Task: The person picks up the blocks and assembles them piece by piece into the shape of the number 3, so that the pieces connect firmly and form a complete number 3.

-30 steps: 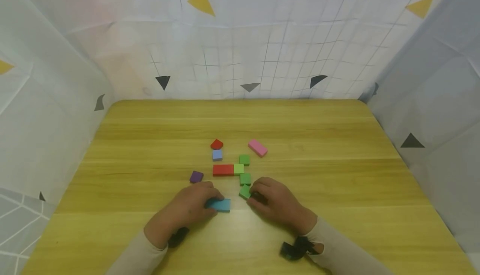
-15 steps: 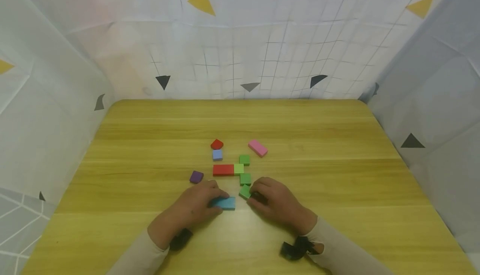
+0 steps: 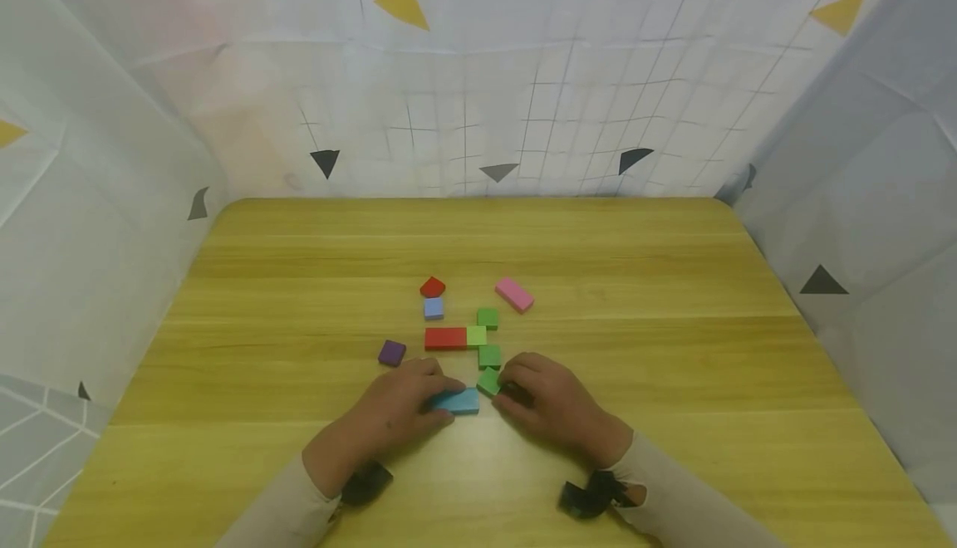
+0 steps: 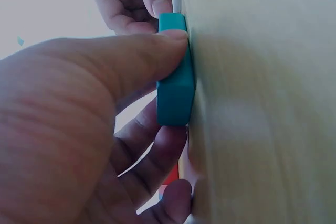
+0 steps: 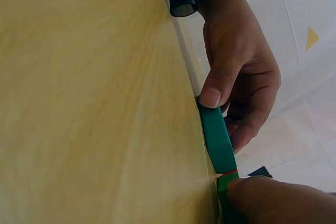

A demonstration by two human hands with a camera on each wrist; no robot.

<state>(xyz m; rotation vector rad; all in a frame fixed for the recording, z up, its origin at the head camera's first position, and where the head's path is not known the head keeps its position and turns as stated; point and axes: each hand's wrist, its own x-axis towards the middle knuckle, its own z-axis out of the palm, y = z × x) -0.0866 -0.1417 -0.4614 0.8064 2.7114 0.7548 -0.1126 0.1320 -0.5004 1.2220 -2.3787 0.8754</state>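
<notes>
My left hand (image 3: 389, 411) pinches a light blue rectangular block (image 3: 465, 401), thumb on the near side and fingers on the far side. In the left wrist view this block (image 4: 176, 95) looks teal and lies close along the tabletop. Just right of it, my right hand (image 3: 557, 403) grips a small green block (image 3: 488, 381), turned at an angle. The right wrist view shows the right thumb (image 5: 278, 198) on the green block (image 5: 224, 184), with the blue block's end close to it. A second green block (image 3: 489, 356) sits directly beyond.
Beyond the hands, a red rectangular block (image 3: 445, 339) adjoins a light green block (image 3: 476, 336), with another green block (image 3: 488, 318) behind. Further off lie a periwinkle block (image 3: 434, 309), a red pointed block (image 3: 432, 286) and a pink block (image 3: 514, 295). A purple block (image 3: 392, 353) lies left.
My left hand has slid the light blue block rightward and slightly away from me, up near the angled green block. The right hand and the other blocks stay put.
</notes>
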